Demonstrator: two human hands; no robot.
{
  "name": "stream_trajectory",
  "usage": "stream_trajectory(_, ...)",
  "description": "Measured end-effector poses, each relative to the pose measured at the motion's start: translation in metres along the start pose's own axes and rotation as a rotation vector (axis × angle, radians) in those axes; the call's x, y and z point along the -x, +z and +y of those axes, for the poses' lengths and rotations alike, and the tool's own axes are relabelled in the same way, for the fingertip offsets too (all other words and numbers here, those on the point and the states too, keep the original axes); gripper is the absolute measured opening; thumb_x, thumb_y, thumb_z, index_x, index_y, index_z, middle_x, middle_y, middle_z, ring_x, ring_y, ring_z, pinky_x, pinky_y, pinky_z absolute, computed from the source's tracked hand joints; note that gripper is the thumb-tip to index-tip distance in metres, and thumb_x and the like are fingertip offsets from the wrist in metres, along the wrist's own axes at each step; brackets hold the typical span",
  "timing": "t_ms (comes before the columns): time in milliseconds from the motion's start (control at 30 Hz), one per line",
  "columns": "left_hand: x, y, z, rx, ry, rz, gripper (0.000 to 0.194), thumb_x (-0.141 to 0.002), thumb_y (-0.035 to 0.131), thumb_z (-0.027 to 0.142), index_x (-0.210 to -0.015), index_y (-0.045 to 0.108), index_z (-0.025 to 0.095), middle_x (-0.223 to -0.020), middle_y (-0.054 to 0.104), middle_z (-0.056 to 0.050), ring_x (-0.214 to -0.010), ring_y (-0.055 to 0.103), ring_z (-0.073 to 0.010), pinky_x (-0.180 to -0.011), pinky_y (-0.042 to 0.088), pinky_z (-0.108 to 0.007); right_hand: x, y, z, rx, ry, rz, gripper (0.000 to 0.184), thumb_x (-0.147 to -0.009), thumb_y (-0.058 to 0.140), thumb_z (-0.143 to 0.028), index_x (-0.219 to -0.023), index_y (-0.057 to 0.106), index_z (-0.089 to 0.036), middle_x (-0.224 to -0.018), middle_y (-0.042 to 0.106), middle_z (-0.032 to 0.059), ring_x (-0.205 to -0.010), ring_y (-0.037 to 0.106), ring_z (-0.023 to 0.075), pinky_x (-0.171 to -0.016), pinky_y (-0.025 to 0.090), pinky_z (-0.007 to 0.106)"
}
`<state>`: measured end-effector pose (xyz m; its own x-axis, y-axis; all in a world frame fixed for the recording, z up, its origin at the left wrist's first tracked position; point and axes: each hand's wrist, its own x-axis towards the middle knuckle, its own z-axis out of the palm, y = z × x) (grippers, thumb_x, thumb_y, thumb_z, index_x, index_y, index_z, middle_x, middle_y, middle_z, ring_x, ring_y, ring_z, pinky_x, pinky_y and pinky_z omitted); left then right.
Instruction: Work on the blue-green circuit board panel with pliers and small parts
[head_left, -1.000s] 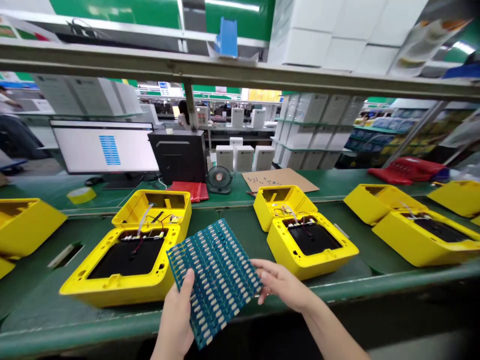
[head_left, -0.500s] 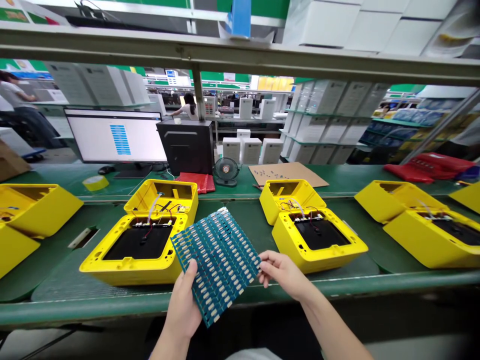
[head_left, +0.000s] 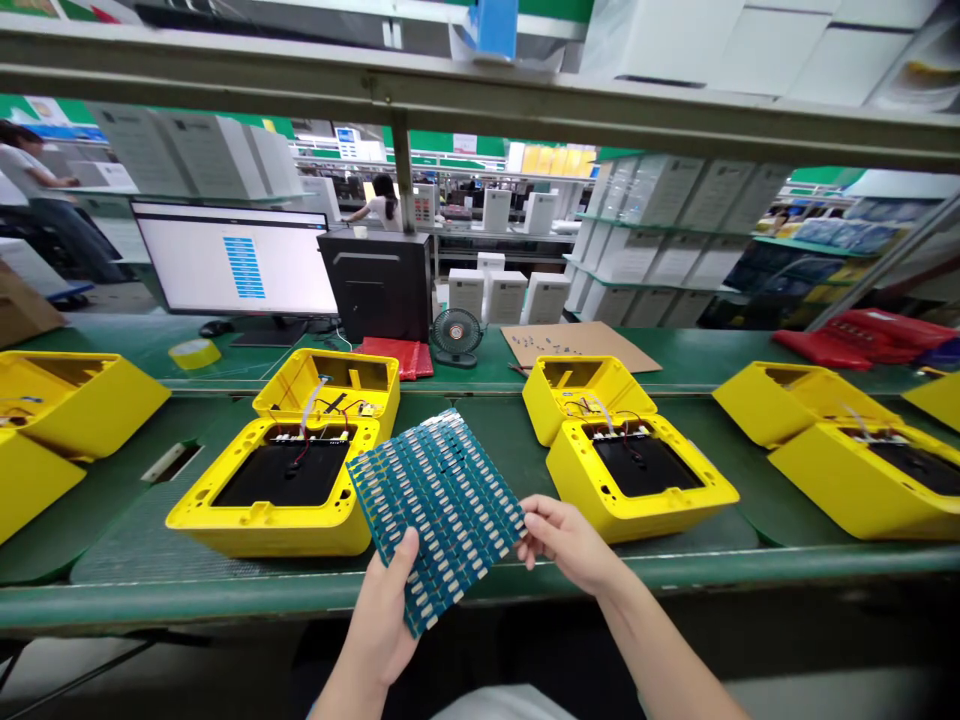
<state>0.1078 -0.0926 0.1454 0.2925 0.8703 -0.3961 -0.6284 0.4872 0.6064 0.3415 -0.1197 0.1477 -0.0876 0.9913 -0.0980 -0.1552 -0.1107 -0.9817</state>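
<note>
Change of state: over the last second the left hand (head_left: 386, 610) has shifted its hold on the blue-green circuit-board panel (head_left: 446, 510); the thumb now lies farther in across the panel face. The fingers of the right hand (head_left: 566, 545) have drawn together at the opposite corner. The camera view has tipped downward, so the surroundings appear higher in the frame.

Left hand: closed on the lower left edge of the panel, thumb on top, remaining fingers hidden beneath. Right hand: narrow, fingertips at the panel's right corner and apparently touching it; whether they grip cannot be told.

Panel position: between the two hands, tilted, raised in front of the green counter (head_left: 506, 430). Its rows of pale connectors face up. Whether it is one sheet or several stacked cannot be told.

Significance: the left hand appears to carry the load, with the right hand at most steadying or working the corner. No section of the panel is seen to have come away.

Surroundings: one open yellow case (head_left: 285, 540) stands beyond the left hand, another open case (head_left: 645, 517) just beyond the right hand. Both have kept their places relative to the desk fan (head_left: 456, 335).
</note>
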Motion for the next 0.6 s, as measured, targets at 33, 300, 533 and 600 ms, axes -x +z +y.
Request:
stream_trajectory(33,0.001,-0.001,0.001,0.002,0.003,0.0,0.059,-0.081,0.068,0.032,-0.136,0.047,0.027,-0.127,0.063,-0.008,-0.116,0.059,-0.028,-0.103,0.048,-0.044,0.0,0.001,0.0,-0.013,-0.001,-0.017,0.036,-0.081,0.065,-0.047,-0.092,0.059,-0.013,-0.071,0.066,0.0029,-0.059,0.061,0.0105,-0.054,0.05,0.023)
stream_trajectory(300,0.004,-0.008,0.008,-0.035,0.033,-0.019,0.062,-0.081,0.068,0.034,-0.137,0.044,0.024,-0.124,0.064,-0.011,-0.116,0.058,-0.0297,-0.1,0.051,-0.044,-0.003,0.005,0.001,0.014,0.015,-0.073,0.037,-0.083,0.062,-0.049,-0.088,0.058,-0.013,-0.07,0.065,0.0029,-0.058,0.061,0.0104,-0.051,0.048,0.021)
stream_trajectory(533,0.007,-0.008,0.012,-0.085,0.044,-0.047,0.064,-0.081,0.067,0.037,-0.137,0.043,0.022,-0.123,0.065,-0.012,-0.118,0.057,-0.0292,-0.098,0.052,-0.041,-0.002,0.01,-0.002,0.157,0.078,0.005,0.034,-0.075,0.072,-0.043,-0.077,0.055,-0.013,-0.066,0.067,0.0018,-0.052,0.057,0.0076,-0.046,0.043,0.018)
stream_trajectory(600,0.008,-0.009,0.013,-0.101,0.019,-0.077,0.067,-0.08,0.069,0.036,-0.14,0.039,0.024,-0.124,0.064,-0.011,-0.118,0.057,-0.029,-0.097,0.053,-0.041,-0.003,0.01,-0.002,0.154,0.07,0.024,0.034,-0.075,0.071,-0.043,-0.078,0.055,-0.013,-0.065,0.067,0.0013,-0.051,0.057,0.0073,-0.045,0.043,0.018)
